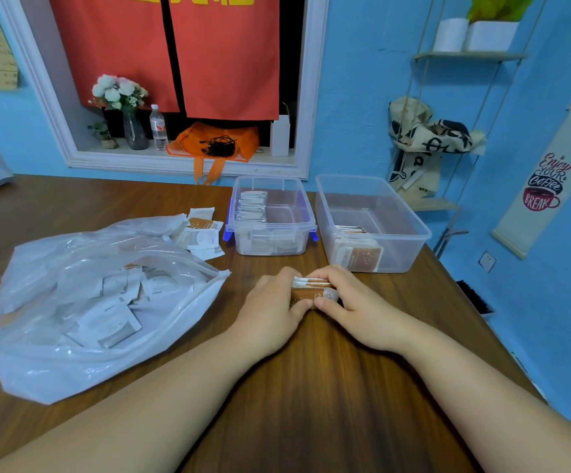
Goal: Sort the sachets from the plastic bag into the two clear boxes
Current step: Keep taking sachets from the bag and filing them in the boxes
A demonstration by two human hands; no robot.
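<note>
A small stack of brown-and-white sachets (315, 290) stands on edge on the wooden table (311, 387), held between both hands. My left hand (270, 312) grips its left side and my right hand (355, 302) grips its right side. A translucent plastic bag (55, 336) with several white and grey sachets lies at the left. Loose sachets (202, 233) lie by the bag's mouth. The left clear box (270, 216) holds a row of white sachets. The right clear box (369, 223) holds brown sachets at its near end.
The two boxes stand side by side at the table's far right, close to the blue wall. The table's right edge (482, 322) runs just past the right box. An orange bag (216, 145), a bottle and a flower vase sit on the window ledge beyond.
</note>
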